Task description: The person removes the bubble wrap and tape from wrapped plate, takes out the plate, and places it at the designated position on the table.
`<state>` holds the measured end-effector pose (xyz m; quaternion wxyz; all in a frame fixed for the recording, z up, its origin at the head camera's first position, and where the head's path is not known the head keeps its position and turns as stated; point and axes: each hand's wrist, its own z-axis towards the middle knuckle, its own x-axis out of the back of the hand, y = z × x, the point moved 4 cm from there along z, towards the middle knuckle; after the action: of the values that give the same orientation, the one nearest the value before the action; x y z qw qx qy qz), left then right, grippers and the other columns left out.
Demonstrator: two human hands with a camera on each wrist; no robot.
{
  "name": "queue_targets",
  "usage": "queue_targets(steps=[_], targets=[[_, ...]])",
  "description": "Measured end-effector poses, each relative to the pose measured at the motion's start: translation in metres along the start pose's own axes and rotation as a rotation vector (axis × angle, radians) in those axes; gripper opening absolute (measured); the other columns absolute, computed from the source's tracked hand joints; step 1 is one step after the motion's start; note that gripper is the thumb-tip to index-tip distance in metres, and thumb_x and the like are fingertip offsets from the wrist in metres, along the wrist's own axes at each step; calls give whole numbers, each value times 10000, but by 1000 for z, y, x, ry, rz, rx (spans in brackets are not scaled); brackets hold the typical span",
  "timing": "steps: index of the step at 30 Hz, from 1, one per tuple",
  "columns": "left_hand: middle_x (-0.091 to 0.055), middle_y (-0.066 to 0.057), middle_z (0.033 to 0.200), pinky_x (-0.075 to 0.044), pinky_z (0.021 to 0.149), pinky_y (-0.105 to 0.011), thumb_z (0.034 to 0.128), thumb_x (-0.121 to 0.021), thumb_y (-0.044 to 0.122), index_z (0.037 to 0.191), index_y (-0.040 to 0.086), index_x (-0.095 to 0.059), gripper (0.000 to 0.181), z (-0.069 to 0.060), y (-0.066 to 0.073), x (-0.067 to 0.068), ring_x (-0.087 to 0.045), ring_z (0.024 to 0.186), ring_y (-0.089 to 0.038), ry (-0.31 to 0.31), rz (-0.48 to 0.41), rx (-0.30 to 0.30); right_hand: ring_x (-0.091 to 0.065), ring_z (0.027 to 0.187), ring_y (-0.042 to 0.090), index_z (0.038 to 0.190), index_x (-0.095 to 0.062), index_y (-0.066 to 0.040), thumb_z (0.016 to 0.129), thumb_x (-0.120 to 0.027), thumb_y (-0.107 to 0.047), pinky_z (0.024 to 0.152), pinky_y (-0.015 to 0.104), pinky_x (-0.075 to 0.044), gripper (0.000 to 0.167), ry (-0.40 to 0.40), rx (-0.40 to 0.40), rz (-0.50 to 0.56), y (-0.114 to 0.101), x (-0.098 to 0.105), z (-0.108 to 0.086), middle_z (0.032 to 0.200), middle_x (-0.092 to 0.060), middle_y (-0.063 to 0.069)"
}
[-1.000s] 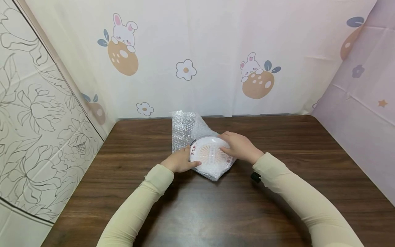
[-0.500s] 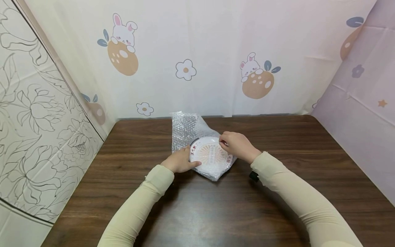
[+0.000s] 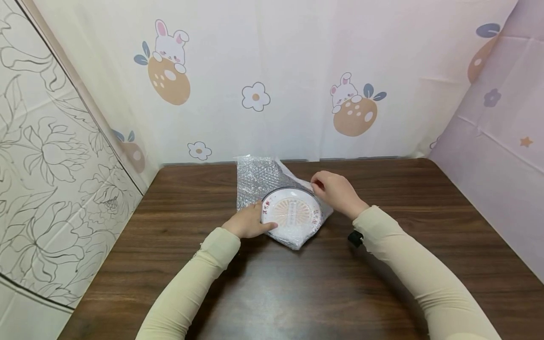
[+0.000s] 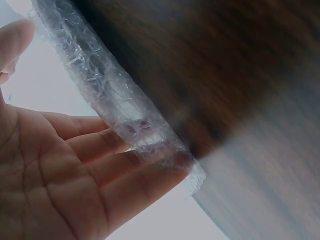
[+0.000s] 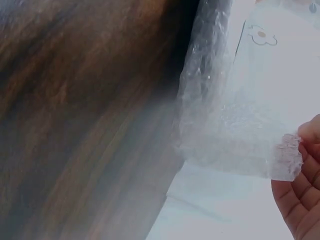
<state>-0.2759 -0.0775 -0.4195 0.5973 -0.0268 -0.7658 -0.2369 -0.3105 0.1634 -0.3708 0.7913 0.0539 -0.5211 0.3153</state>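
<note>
A round white plate (image 3: 293, 212) with a pale sunburst pattern and red marks lies on bubble wrap (image 3: 255, 177), whose lower part is folded over its near edge. At the plate's left edge, the left hand (image 3: 248, 222) has its thumb on top; in the left wrist view its fingers (image 4: 135, 185) reach under the wrapped edge. The right hand (image 3: 337, 192) pinches the edge of a wrap flap above the plate's upper right. In the right wrist view, the flap (image 5: 225, 150) hangs from the thumb and fingers of the right hand (image 5: 302, 185).
The dark wooden table (image 3: 272, 293) extends around the plate. Behind it hangs a pale curtain (image 3: 289, 56) with rabbit and flower prints. A floral panel (image 3: 51, 156) stands at the left. Something small and black (image 3: 355, 238) shows below the right cuff.
The right hand has moved up and right from the plate's top, drawing the wrap flap back with it, so more of the plate's upper rim shows. The left hand has stayed in place.
</note>
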Motion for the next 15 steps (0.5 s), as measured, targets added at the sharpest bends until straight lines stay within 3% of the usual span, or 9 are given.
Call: queue_targets(steps=[15], targets=[[-421, -293, 1479, -390, 1130, -449, 905, -604, 559, 1470, -139, -288, 951, 0, -1, 1, -458, 1358, -388, 1, -10, -12, -618, 731, 245, 998, -674, -30, 977, -553, -147, 667, 397, -501, 170, 60, -191, 158, 33, 10, -2, 884, -692, 131]])
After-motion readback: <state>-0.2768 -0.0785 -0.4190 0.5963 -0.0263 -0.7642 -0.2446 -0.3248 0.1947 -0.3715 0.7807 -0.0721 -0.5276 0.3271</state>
